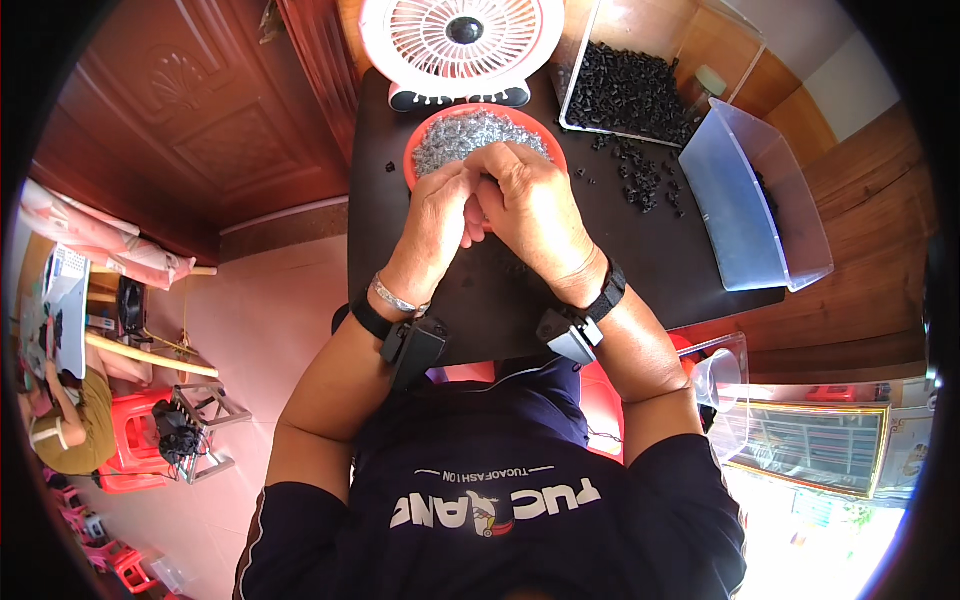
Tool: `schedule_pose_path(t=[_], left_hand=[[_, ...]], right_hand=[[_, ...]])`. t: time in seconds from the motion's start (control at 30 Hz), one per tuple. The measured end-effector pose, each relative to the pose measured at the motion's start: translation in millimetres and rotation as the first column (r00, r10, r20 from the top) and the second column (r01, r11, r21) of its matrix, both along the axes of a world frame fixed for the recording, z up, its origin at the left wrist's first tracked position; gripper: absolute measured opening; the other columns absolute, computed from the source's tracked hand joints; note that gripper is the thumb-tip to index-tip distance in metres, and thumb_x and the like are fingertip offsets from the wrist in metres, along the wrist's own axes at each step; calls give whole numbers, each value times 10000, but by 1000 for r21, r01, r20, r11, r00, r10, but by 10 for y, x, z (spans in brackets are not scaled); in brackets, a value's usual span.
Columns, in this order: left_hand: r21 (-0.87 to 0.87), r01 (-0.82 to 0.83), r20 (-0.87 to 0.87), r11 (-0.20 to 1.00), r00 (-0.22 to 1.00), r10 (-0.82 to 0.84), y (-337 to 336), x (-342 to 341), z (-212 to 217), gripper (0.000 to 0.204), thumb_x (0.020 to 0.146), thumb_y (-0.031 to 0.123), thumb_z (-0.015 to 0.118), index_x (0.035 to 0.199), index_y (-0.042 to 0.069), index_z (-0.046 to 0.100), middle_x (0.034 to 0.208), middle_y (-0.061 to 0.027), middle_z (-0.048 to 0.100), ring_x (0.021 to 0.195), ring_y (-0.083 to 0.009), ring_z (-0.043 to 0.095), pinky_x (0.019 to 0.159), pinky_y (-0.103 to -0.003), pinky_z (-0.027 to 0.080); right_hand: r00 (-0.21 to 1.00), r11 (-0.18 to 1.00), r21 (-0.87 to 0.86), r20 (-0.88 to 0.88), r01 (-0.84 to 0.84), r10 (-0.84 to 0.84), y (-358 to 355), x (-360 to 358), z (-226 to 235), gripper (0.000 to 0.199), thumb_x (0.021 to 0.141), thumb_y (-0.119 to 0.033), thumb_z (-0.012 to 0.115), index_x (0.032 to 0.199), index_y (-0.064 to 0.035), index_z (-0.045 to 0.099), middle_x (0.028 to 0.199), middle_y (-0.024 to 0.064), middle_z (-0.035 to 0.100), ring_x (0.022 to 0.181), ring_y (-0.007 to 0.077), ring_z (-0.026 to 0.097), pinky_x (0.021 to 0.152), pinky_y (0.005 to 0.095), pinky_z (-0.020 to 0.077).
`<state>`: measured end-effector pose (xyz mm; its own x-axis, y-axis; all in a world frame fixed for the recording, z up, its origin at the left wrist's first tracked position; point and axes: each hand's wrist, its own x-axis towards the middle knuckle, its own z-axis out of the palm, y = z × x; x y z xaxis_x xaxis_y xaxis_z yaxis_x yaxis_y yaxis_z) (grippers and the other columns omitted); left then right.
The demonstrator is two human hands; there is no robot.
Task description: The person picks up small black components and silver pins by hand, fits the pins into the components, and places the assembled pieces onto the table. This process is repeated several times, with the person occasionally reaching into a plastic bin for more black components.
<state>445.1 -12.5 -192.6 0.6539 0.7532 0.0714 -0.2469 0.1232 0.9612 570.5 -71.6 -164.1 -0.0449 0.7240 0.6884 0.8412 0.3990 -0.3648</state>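
Note:
My left hand (437, 214) and my right hand (532, 204) meet over the near rim of a red round bowl (411, 163). Small silvery metal pieces (470, 137) fill the bowl. Fingers of both hands are curled and pressed together at the tips. Whatever sits between them is hidden by the backs of my hands. To the right of my right hand, small black parts (643, 187) lie loose on the dark table (640, 262).
A white fan (410, 72) stands behind the bowl. At the back right, a clear bin (566, 100) holds many black parts. A translucent bluish bin (728, 205) stands at the table's right edge. Far left, another person (88, 435) sits at a separate table.

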Motion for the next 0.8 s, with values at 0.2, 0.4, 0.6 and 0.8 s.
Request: schedule_pose_path(t=[0.2, 0.4, 0.6, 0.8], left_hand=[[-44, 30, 47, 999, 999, -28, 46, 2, 2, 326, 973, 283, 409, 820, 43, 570, 637, -34, 559, 534, -101, 547, 446, -198, 404], [-136, 93, 156, 986, 985, -71, 140, 18, -71, 361, 977, 321, 404, 873, 29, 590, 679, -46, 584, 552, -125, 569, 471, -214, 429], [-309, 317, 362, 897, 911, -197, 120, 11, -16, 379, 975, 351, 432, 979, 2, 579, 804, -82, 611, 687, -185, 611, 593, -288, 495], [-310, 394, 455, 865, 861, -229, 113, -11, -58, 339, 964, 319, 463, 1039, 2, 556, 885, -85, 610, 732, -192, 601, 617, -300, 489]], right_hand=[[997, 997, 22, 22, 78, -78, -7, -31, 19, 207, 733, 33, 631, 924, -46, 625, 762, 106, 633, 700, 272, 641, 622, 345, 520], [995, 995, 94, -102, 29, -19, 46, -19, -23, 185, 759, -21, 653, 936, -64, 619, 758, 108, 626, 715, 287, 630, 627, 366, 519], [981, 974, 226, -191, 33, 11, 102, 33, -95, 198, 771, -10, 682, 954, -66, 632, 742, 108, 637, 640, 251, 647, 569, 330, 520], [952, 986, 163, -297, -24, 73, 61, -41, -34, 255, 751, 21, 698, 976, -70, 622, 777, 91, 649, 664, 235, 658, 564, 315, 524]])
